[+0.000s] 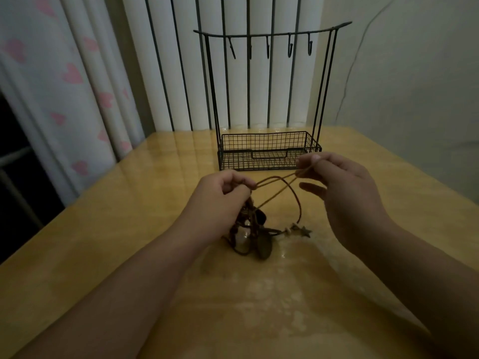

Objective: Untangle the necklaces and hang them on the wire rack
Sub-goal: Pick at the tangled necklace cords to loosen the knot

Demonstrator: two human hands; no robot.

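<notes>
A tangle of brown cord necklaces [252, 230] with dark pendants and a small star charm [305, 231] lies on the wooden table [129, 216]. My left hand [223, 198] pinches a loop of thin brown cord [274, 180] just above the tangle. My right hand [339, 187] pinches the other end of that cord between thumb and forefinger, stretching it up and to the right. The black wire rack [269, 99] stands behind the hands, with several bare hooks [290, 47] on its top bar and a mesh basket [267, 151] at its base.
White vertical blinds [233, 73] and a curtain with pink hearts [72, 73] hang behind the table. A plain wall [414, 86] stands to the right. The table's left edge runs diagonally past a dark gap [15, 177].
</notes>
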